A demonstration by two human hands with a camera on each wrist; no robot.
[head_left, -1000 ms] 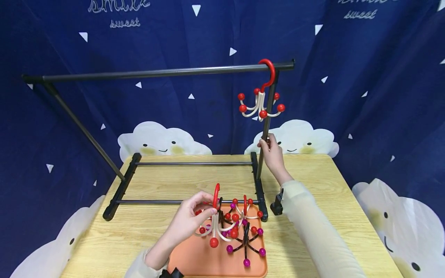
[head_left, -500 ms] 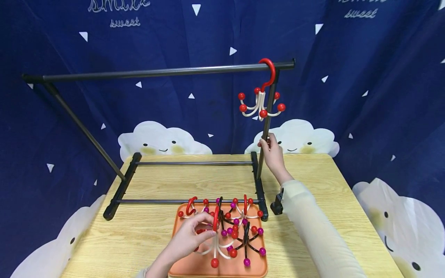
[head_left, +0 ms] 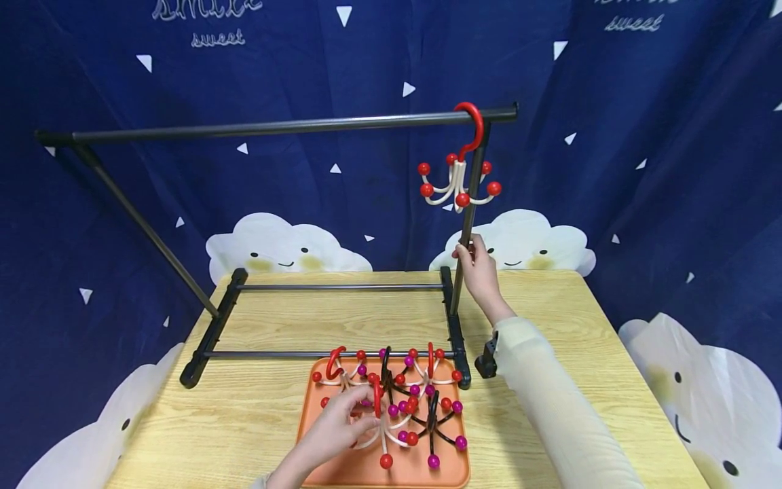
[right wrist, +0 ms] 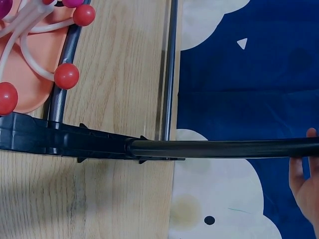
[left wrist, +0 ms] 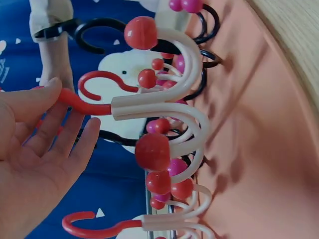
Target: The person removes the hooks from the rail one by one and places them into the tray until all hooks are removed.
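Note:
Over the orange tray (head_left: 330, 468), my left hand (head_left: 342, 421) has its thumb and fingers at the red hook of a white multi-arm hanger (head_left: 383, 435) with red ball tips. In the left wrist view the thumb lies on the hook of this hanger (left wrist: 134, 107), and the other fingers are extended. Whether its arms bear on the tray is hard to tell. Farther back, my right hand (head_left: 479, 272) grips the right upright (head_left: 467, 224) of a dark garment rack. Near that upright, a similar white hanger (head_left: 459, 180) hangs from the top bar (head_left: 275, 127).
Around the held hanger, more hangers crowd the tray: white ones with red balls, such as one at back left (head_left: 334, 363), and black ones (head_left: 432, 421) with magenta balls. The rack's foot (head_left: 457, 339) stands beside the tray. A blue curtain (head_left: 342, 190) is behind the table.
My left hand has lowered the white hanger toward the tray, its hook now leaning slightly left. My right hand stays on the upright, and the hanging hanger has not moved.

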